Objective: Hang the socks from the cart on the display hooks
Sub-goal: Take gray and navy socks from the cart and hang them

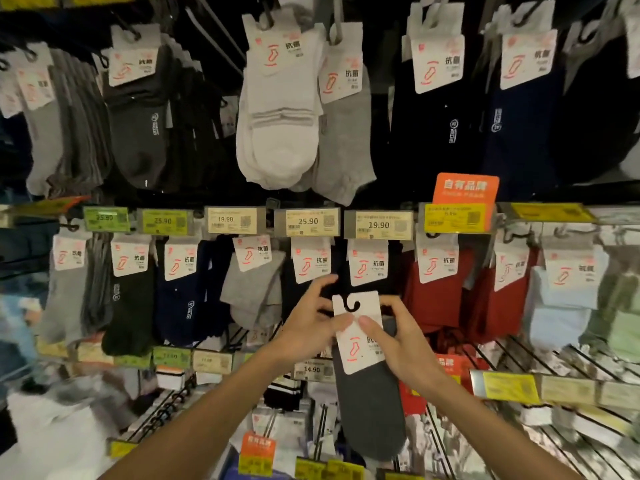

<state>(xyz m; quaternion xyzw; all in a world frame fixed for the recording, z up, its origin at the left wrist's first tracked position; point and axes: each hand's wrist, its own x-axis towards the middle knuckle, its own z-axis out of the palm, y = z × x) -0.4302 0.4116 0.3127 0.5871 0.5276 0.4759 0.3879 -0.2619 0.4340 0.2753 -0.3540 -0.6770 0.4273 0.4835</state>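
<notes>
Both hands pinch a dark grey sock pack (370, 407) by its white card: left hand (308, 323) at the card's left edge, right hand (394, 341) at its right. Above the grip, black socks (343, 271) hang under price tags (308, 221).

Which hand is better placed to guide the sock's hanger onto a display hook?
Probably left: the left hand pinches the card right beside its black hanger; the right hand grips the card's other edge, farther from it.

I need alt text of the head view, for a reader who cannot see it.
The left hand and right hand hold a dark grey sock pack by its white card, in front of rows of hanging socks and price tags.
</notes>
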